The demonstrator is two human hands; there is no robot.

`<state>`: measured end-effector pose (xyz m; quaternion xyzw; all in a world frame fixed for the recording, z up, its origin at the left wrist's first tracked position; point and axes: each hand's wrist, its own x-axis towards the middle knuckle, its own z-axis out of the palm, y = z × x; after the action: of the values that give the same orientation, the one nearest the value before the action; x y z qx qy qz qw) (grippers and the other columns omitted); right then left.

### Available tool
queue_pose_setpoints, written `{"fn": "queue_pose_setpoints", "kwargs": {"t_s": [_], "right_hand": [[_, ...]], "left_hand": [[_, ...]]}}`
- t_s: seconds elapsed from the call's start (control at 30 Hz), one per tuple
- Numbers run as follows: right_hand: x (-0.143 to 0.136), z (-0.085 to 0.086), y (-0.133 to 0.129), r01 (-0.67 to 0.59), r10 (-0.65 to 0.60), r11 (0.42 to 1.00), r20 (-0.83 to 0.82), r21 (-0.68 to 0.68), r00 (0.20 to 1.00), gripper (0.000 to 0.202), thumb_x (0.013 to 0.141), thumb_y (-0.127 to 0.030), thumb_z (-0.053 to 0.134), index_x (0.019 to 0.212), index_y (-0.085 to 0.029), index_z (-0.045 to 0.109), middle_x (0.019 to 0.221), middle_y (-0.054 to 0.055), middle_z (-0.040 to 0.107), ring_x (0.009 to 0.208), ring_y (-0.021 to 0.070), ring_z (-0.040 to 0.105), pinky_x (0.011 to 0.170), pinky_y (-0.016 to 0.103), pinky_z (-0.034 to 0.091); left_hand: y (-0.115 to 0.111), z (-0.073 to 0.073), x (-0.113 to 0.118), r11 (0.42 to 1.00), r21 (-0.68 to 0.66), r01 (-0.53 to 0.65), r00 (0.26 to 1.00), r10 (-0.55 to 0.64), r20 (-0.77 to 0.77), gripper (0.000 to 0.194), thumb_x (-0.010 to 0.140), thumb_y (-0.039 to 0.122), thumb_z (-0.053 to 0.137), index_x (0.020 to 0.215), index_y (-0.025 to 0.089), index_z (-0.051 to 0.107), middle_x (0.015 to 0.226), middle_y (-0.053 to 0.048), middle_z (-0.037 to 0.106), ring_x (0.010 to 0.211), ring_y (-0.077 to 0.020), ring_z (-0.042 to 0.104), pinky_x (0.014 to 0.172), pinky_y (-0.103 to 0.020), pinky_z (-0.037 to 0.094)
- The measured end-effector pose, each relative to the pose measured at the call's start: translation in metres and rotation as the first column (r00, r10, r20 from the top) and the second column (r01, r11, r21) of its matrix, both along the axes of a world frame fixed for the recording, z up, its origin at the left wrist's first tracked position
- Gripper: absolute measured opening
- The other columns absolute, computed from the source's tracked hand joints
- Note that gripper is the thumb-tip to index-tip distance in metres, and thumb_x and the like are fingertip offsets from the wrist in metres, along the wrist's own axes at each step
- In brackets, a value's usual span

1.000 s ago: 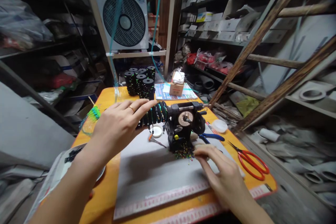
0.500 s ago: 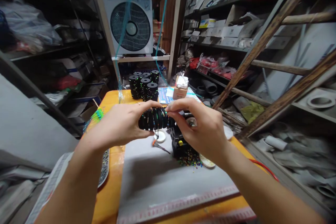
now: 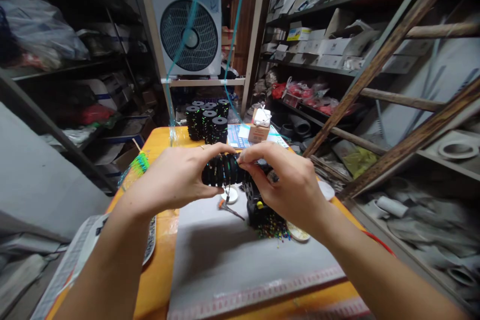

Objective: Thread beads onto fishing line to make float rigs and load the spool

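Note:
My left hand (image 3: 180, 172) is wrapped round a black ribbed spool roll (image 3: 221, 170), thumb below and fingers above. Thin lines with small bright specks run round its grooves, and a short strand hangs beneath it. Thumb and forefinger of my right hand (image 3: 279, 175) are pinched together at the roll's right end; whatever lies between them is too small to make out. Behind and below that hand stands a partly hidden black device (image 3: 255, 205) with a yellow knob. Many small coloured beads (image 3: 275, 227) lie at its foot.
A tool with an orange handle (image 3: 230, 209) lies on the grey mat (image 3: 225, 260) near a small white dish (image 3: 230, 195). Several black spool rolls (image 3: 208, 122) stand at the back of the yellow table (image 3: 161, 137), beside a small cardboard box (image 3: 258, 132). A wooden ladder (image 3: 375, 60) leans at right.
The view has shifted slightly. Both hands keep nearly the same hold on the roll, and a pale green speck by my right fingertips no longer shows.

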<state>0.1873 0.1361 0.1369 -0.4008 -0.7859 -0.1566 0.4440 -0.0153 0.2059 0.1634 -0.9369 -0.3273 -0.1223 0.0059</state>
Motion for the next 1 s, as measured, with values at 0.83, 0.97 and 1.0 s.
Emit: {"fn": "queue_pose_setpoints", "kwargs": {"t_s": [0.83, 0.97, 1.0], "right_hand": [[0.002, -0.012, 0.001, -0.075, 0.024, 0.984, 0.299, 0.162, 0.954, 0.021, 0.091, 0.0, 0.046, 0.086, -0.013, 0.062, 0.085, 0.011, 0.072, 0.09, 0.023, 0.071, 0.084, 0.036, 0.059], [0.003, -0.011, -0.004, -0.097, -0.035, 0.962, 0.466, 0.255, 0.884, 0.019, 0.095, -0.005, 0.048, 0.095, -0.006, 0.067, 0.086, 0.013, 0.075, 0.094, 0.0262, 0.073, 0.094, 0.038, 0.059], [0.004, -0.01, -0.007, -0.09, -0.065, 0.955, 0.499, 0.281, 0.864, 0.02, 0.095, -0.006, 0.047, 0.097, -0.006, 0.067, 0.089, 0.014, 0.076, 0.097, 0.0268, 0.073, 0.096, 0.038, 0.058]], "left_hand": [[0.0, -0.003, 0.0, 1.0, 0.025, 0.008, 1.0, -0.008, 0.004, 0.061, 0.078, 0.044, 0.065, 0.135, 0.035, 0.045, 0.114, 0.001, 0.075, 0.098, -0.0258, 0.072, 0.074, -0.03, 0.048], [0.002, -0.004, 0.001, 0.999, 0.041, 0.014, 1.0, -0.015, 0.017, 0.059, 0.08, 0.047, 0.064, 0.135, 0.034, 0.046, 0.109, 0.001, 0.076, 0.092, -0.0248, 0.073, 0.07, -0.03, 0.048], [0.002, -0.004, 0.001, 0.999, 0.043, 0.012, 1.0, -0.013, 0.02, 0.059, 0.08, 0.046, 0.064, 0.134, 0.033, 0.046, 0.109, 0.001, 0.076, 0.092, -0.0249, 0.072, 0.07, -0.03, 0.048]]}}
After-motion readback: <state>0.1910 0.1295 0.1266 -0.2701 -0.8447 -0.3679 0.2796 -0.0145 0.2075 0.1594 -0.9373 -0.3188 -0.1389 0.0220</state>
